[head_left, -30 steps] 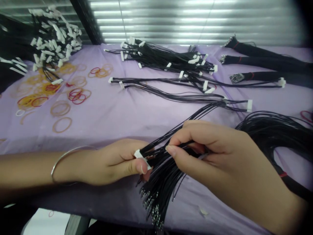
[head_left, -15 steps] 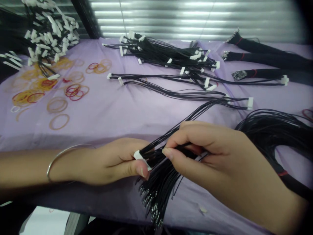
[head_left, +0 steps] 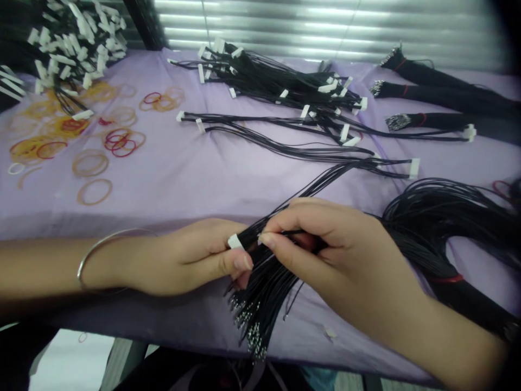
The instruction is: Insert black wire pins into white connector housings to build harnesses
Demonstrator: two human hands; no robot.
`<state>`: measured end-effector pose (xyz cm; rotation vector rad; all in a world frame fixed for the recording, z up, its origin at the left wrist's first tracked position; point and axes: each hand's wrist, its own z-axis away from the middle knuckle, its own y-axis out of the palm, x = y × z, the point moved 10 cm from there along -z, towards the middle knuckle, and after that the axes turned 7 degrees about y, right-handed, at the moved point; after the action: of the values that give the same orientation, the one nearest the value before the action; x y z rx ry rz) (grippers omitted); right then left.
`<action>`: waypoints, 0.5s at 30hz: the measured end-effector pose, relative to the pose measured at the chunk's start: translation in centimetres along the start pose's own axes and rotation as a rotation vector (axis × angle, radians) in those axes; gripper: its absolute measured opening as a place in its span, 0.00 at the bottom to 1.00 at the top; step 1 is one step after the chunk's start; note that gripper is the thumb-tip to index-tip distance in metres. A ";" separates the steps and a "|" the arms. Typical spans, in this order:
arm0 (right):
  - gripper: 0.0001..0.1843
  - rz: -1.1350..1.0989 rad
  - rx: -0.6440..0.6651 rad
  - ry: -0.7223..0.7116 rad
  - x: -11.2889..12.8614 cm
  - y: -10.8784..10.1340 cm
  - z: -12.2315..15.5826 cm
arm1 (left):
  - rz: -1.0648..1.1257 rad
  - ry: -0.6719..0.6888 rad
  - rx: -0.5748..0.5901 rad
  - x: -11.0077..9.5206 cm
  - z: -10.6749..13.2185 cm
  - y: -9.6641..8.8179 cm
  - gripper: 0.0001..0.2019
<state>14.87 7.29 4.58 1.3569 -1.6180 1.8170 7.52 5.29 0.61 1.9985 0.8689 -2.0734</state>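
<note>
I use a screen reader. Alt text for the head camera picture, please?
The left hand pinches a small white connector while the right hand holds a black wire at it, above a wire bundle on a purple cloth.

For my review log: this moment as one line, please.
left hand pinches connector | right hand pinches wire at connector | wire bundle hangs below | rubber bands on cloth

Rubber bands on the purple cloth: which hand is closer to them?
Left. The left hand lies just below and right of the rubber bands, pinching a white connector. The right hand is farther right, past the left, holding black wires.
</note>
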 end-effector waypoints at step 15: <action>0.07 0.055 0.011 -0.137 1.3 0.4 0.4 | -0.044 0.008 -0.001 0.2 0.2 -0.2 0.12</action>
<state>14.09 6.41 5.37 1.4854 -1.7320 1.8015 7.22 5.43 0.52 2.0056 0.9237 -2.0891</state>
